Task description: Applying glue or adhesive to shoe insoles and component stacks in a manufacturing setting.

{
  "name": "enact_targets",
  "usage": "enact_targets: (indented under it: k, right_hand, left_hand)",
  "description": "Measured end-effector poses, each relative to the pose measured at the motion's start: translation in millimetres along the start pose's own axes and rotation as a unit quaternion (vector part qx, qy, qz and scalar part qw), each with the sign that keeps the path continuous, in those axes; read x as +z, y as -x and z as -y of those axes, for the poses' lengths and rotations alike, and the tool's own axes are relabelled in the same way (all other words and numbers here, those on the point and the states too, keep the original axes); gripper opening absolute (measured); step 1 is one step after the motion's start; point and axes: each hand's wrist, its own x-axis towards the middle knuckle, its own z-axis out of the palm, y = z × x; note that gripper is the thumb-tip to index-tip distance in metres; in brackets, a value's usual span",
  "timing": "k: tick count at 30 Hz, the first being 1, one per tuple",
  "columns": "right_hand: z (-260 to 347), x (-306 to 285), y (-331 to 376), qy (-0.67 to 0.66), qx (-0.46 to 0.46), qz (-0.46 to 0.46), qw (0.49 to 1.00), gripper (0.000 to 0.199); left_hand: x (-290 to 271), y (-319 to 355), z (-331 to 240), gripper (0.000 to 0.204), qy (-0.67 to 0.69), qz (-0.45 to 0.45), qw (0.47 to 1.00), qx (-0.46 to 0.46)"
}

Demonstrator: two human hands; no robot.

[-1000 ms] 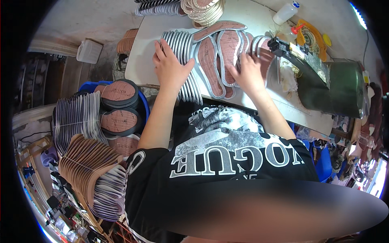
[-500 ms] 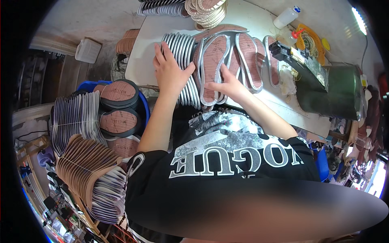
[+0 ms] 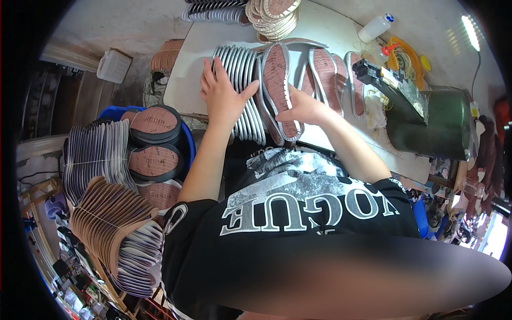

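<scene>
A row of silver-rimmed insoles [image 3: 249,120] stands on edge, packed close together, on the white table. My left hand [image 3: 223,100] lies over this row with its fingers spread and its thumb stretched toward the right end. In my right hand [image 3: 309,108] is a single insole [image 3: 277,72], gripped by its right edge, thumb over the pinkish-brown face. It is tilted upright beside the row's right end. More silver-rimmed insoles [image 3: 326,72] lean and overlap just beyond my right hand, partly hidden by it. Another insole [image 3: 356,85] lies farther right.
Beige insoles [image 3: 274,26] are piled at the table's [image 3: 200,40] far edge. A dark green machine [image 3: 429,125], a white bottle [image 3: 376,28] and an orange basket [image 3: 409,56] stand at right. To my left, a blue tub [image 3: 188,138] holds thick soles, near tied insole bundles [image 3: 109,210].
My right hand has tipped the insole more upright and shifted it slightly, with its grip now farther round the right edge. The left hand has stayed on the row.
</scene>
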Motion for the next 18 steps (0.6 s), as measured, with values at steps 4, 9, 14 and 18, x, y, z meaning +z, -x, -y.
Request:
enact_targets:
  k: [4, 9, 14, 18]
  right_hand:
    - [-1, 2, 4, 0.070, 0.016, -0.048, 0.996, 0.110]
    - [13, -22, 15, 0.090, 0.022, -0.024, 0.995, 0.115]
    - [27, 33, 18, 0.236, -0.008, -0.088, 0.968, 0.131]
    - [19, 23, 14, 0.178, -0.052, -0.072, 0.980, 0.112]
  left_hand:
    - [-2, 2, -2, 0.109, -0.060, 0.016, 0.998, 0.005]
    - [-2, 0, -2, 0.109, -0.049, 0.001, 0.998, -0.037]
    - [7, -3, -5, 0.098, -0.054, -0.009, 0.998, -0.023]
    - [7, -3, -3, 0.090, -0.073, -0.015, 0.997, -0.022]
